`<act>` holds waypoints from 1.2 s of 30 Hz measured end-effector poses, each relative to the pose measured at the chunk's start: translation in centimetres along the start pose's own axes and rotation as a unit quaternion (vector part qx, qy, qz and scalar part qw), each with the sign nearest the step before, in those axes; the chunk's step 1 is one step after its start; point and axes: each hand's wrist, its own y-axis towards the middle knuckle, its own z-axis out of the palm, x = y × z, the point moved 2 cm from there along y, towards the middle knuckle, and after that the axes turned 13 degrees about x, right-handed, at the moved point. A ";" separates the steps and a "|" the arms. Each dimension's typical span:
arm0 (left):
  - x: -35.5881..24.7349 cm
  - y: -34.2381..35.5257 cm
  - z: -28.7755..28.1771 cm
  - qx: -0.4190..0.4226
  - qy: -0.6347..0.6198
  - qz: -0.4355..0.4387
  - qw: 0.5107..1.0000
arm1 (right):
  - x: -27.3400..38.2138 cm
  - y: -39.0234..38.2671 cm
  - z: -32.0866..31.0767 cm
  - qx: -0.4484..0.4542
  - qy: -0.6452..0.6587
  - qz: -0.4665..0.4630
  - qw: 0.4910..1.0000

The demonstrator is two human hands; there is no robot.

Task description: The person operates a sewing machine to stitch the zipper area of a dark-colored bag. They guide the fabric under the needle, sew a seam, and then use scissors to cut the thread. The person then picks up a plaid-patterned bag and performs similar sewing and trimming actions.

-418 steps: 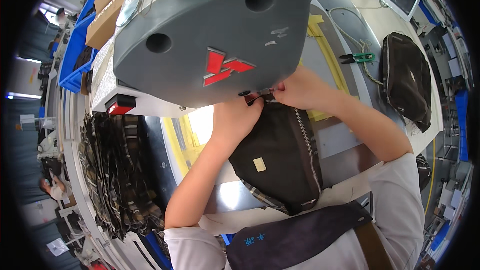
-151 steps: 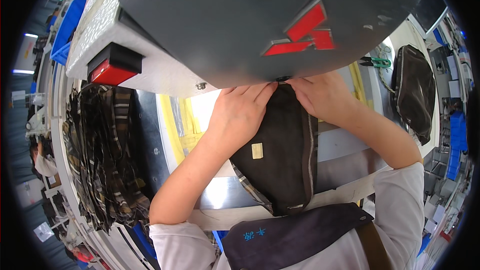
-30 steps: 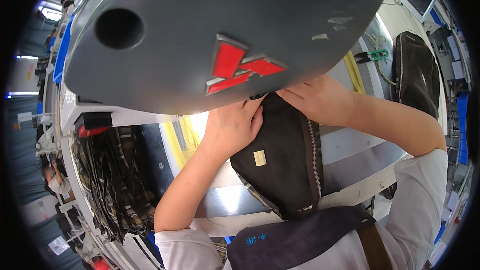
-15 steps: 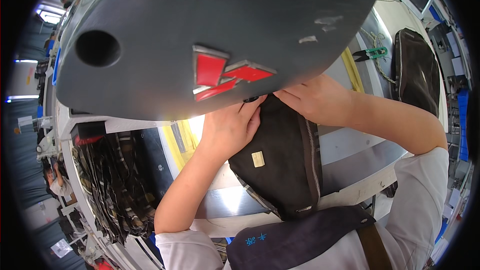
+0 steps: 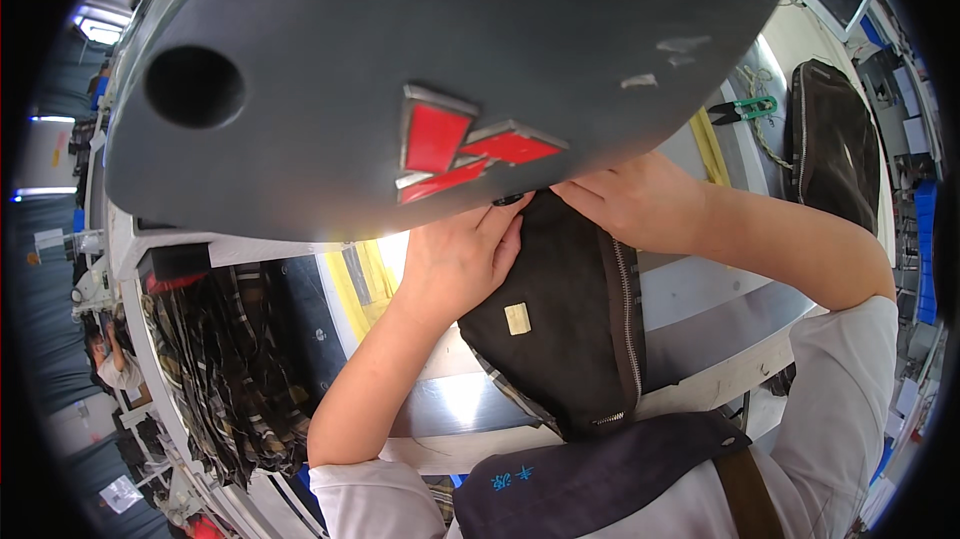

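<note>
A dark brown fabric piece [image 5: 565, 339] with a metal zipper [image 5: 627, 319] along its right side and a small cream patch lies under the sewing machine head [image 5: 330, 159]. Its near end hangs toward my lap, and a plaid edge shows at its lower left. My left hand [image 5: 458, 254] is on the fabric's far left edge, thumb and fingers closed on it. From the right, my right hand [image 5: 645, 201] pinches the far end close to the zipper. The machine head covers the fingertips of both hands and the needle area.
Plaid and dark fabric pieces [image 5: 225, 369] hang in a bundle at the left. Green-handled thread snips [image 5: 745, 109] and a cord lie at the right, beside another dark zippered piece [image 5: 832, 139]. Yellow tape strips [image 5: 368, 289] mark the machine bed. A person [image 5: 118, 359] sits far left.
The machine head appears slightly farther right in the view. Both hands and the fabric stay almost where they were.
</note>
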 end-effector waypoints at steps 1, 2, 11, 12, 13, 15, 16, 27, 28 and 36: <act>0.0 0.0 0.0 0.001 -0.001 -0.001 1.000 | 0.0 0.0 0.0 0.001 -0.001 0.000 1.000; 0.0 0.0 0.1 0.001 -0.001 -0.002 1.000 | 0.0 0.0 0.0 0.002 -0.003 0.000 1.000; 0.0 0.1 -0.1 0.005 -0.005 -0.003 1.000 | 0.0 0.0 0.0 0.005 -0.003 -0.001 1.000; -0.1 0.1 -0.2 0.004 -0.006 -0.004 1.000 | 0.0 0.0 0.0 0.004 -0.004 -0.002 1.000; -0.1 0.1 -0.2 0.002 -0.005 -0.003 1.000 | 0.0 0.0 -0.1 0.004 -0.005 -0.003 1.000; 0.0 0.1 -0.1 -0.001 -0.004 0.000 1.000 | 0.0 0.0 -0.1 0.004 -0.008 -0.004 1.000; 0.0 0.1 -0.1 -0.002 -0.005 0.002 1.000 | 0.0 0.0 -0.1 0.005 -0.009 -0.003 1.000; 0.3 -0.1 0.0 0.001 -0.036 -0.001 0.999 | 0.2 -0.1 -0.1 0.009 0.020 0.022 1.000; 0.5 -0.1 0.0 -0.011 -0.028 -0.005 1.000 | 0.3 -0.1 0.0 0.005 0.030 0.035 0.999; -0.4 0.0 -0.2 -0.019 -0.094 -0.173 0.980 | 1.1 -0.7 0.6 -0.065 0.152 0.175 0.971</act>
